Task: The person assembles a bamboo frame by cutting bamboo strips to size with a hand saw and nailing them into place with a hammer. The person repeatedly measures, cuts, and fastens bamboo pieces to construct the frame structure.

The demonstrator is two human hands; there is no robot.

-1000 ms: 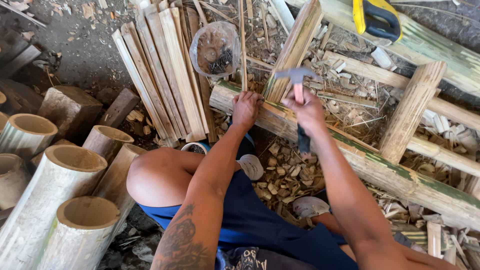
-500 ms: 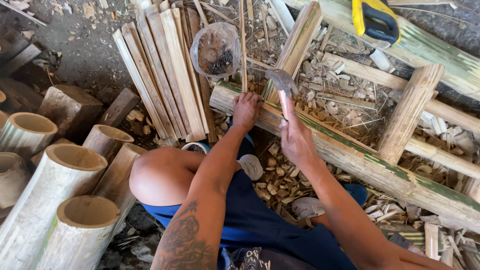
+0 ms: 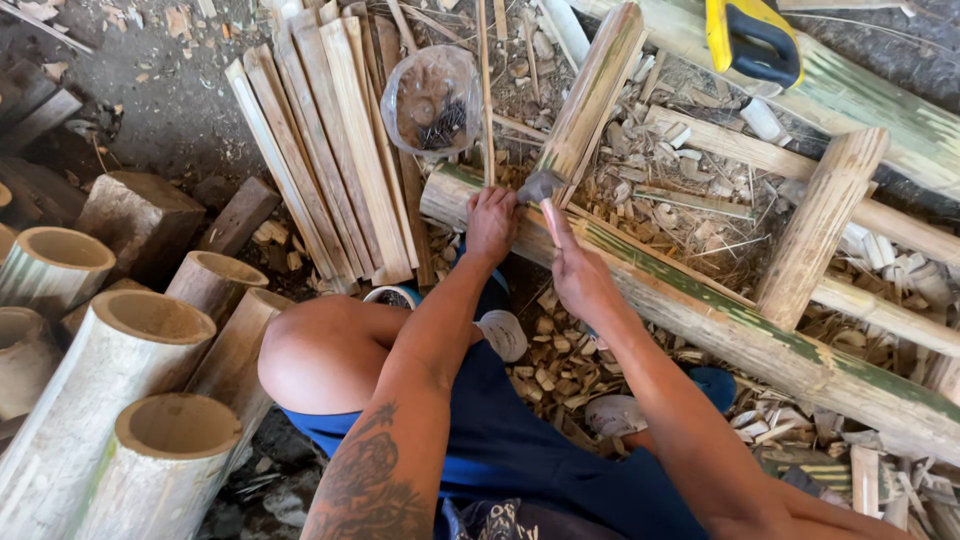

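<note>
- A long, round, green-streaked bamboo pole (image 3: 700, 300) is lying across the chip-strewn ground, with a thin upright bamboo sliver (image 3: 486, 90) standing against it.
- The left hand (image 3: 490, 225) is resting on the pole, its fingers curled together at the base of the sliver.
- The right hand (image 3: 578, 275) is wrapping its fingers tight around a hammer with a dull metal head (image 3: 541, 187), the head sitting at the pole.
- Flat, pale split bamboo slats (image 3: 330, 140) are lying just left; hollow cut bamboo tubes (image 3: 150, 330) are standing well apart.
</note>
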